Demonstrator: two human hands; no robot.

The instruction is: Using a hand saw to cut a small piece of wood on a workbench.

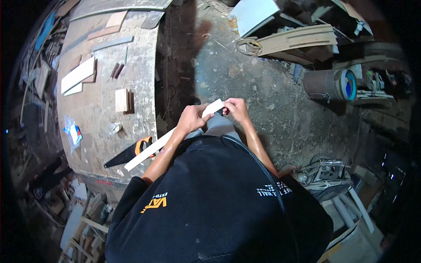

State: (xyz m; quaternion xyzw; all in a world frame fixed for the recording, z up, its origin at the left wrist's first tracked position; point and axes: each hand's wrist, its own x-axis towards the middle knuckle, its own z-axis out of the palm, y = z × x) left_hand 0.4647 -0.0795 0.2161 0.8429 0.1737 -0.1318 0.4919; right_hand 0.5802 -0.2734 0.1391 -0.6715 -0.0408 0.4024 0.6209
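A long, narrow, pale wooden strip (154, 148) runs slantwise in front of my body, its lower left end over the workbench. My left hand (191, 118) is closed around it near the upper end, thumb lying on its face. At that upper end my right hand (236, 109) is closed, fingertips pinched against the corner; whether something small is also between them cannot be seen. Under the strip's lower part lies a handsaw (127, 154) with a black blade and an orange and black handle. The strip partly covers the handle.
On the workbench (140, 87) at my left are a small stack of wood blocks (122, 101), white boards (79, 76), a grey strip (113, 42) and a plastic packet (73, 131). A drum-like container (322, 84) lies at the right, with scrap wood and boards (298, 38) beyond.
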